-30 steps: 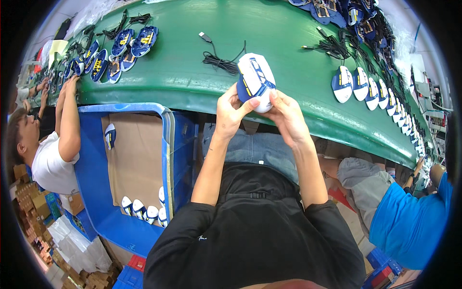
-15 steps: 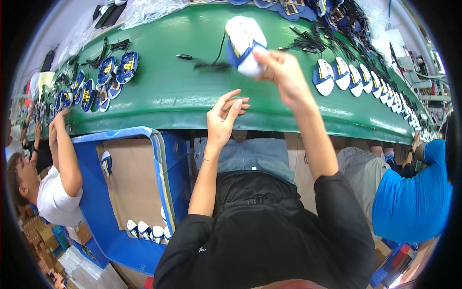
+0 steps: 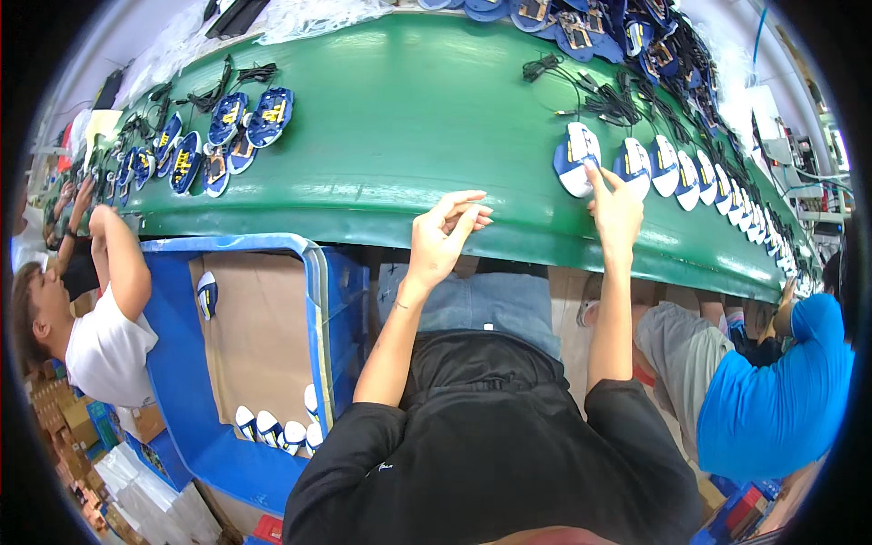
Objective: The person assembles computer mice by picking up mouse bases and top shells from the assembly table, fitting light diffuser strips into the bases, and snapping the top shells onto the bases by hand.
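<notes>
My right hand (image 3: 618, 213) has its fingertips on the near end of a white and blue corded computer mouse (image 3: 578, 150), which rests on the green belt at the left end of a long row of similar mice (image 3: 665, 166). A black cable runs from its far end toward a bundle of cables (image 3: 610, 100). My left hand (image 3: 447, 238) hovers by the belt's near edge, fingers loosely bent and apart, with nothing in it.
Open blue mouse shells (image 3: 271, 118) with cables lie on the belt (image 3: 409, 118) at left. A blue bin (image 3: 313, 272), cardboard-lined and holding several mice, stands at lower left. More blue parts (image 3: 581, 32) are heaped at the far right. Co-workers sit on both sides.
My right hand has moved right and lowered the mouse from above the belt's middle onto the belt beside the row. My left hand has shifted slightly right.
</notes>
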`<state>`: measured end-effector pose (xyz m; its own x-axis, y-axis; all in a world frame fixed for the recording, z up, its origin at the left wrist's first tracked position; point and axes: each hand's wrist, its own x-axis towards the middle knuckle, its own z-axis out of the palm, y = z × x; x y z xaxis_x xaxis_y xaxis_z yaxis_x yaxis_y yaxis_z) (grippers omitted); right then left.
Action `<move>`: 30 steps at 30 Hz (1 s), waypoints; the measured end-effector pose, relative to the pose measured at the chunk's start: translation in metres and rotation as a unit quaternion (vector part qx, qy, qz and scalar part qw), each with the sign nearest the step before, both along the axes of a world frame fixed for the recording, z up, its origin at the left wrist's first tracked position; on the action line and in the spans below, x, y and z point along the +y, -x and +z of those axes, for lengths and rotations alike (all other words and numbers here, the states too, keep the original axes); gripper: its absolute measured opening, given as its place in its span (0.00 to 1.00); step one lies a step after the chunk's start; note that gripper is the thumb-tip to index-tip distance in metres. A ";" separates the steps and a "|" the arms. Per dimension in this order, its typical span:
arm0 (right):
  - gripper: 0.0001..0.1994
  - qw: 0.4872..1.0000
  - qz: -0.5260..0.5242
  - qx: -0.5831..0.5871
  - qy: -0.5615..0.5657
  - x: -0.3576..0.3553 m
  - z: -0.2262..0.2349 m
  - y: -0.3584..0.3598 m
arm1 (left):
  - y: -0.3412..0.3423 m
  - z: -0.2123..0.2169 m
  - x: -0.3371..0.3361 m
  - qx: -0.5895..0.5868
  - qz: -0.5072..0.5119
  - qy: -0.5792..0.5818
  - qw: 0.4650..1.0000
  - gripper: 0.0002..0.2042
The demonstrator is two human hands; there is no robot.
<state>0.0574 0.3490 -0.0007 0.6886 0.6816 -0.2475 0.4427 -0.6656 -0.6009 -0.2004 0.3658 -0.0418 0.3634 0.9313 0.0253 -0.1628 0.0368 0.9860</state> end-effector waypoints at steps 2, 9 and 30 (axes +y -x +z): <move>0.29 0.987 0.026 -0.157 0.024 -0.001 0.003 0.008 | 0.000 0.004 0.000 -0.006 0.009 0.016 1.000 0.12; 0.32 0.907 0.195 -0.326 -0.180 0.011 -0.051 -0.001 | 0.025 0.018 0.005 0.086 0.172 -0.034 0.981 0.10; 0.05 0.809 0.441 -0.046 -0.386 0.195 0.002 0.243 | 0.089 0.011 0.095 0.358 0.542 -0.201 0.733 0.17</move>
